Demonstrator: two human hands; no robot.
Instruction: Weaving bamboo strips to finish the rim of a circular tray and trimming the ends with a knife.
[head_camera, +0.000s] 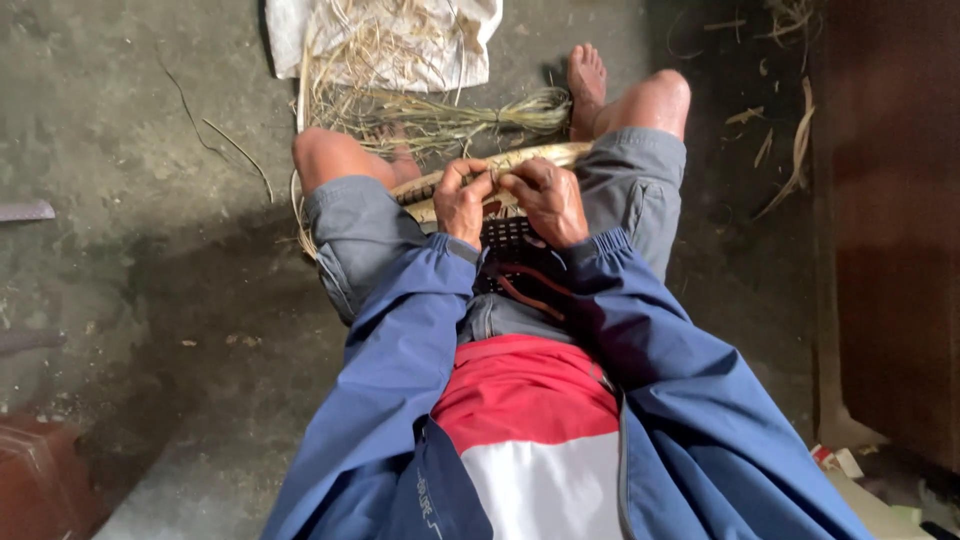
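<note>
1. Straw-coloured woven rim (520, 160) of a basket lies across the person's lap, running from the left knee toward the right knee.
2. Left hand (462, 203) is closed on this rim, fingers curled over its top edge near the middle.
3. Right hand (548, 200) is also closed on the rim, just beside the left hand, fingertips pinching the weave; the two hands nearly touch.
4. Below the hands, a dark woven part (508, 235) of the same basket rests between the thighs, with reddish-brown strips (525, 290) trailing toward the waist.
5. Both arms wear blue jacket sleeves (400, 340); grey shorts (350, 235) cover the thighs, and a red and white shirt (530, 420) shows at the bottom.
6. Beyond the knees, a tied bundle of greenish dry grass (470, 118) lies on the concrete floor (120, 150), with loose straw (350, 70) spread over a white sack (450, 55).
7. One bare foot (586, 80) rests on the floor just beside the bundle's end.
8. Scattered dry strips (795, 150) lie on the floor at the right, near a dark brown wooden surface (890, 200).
</note>
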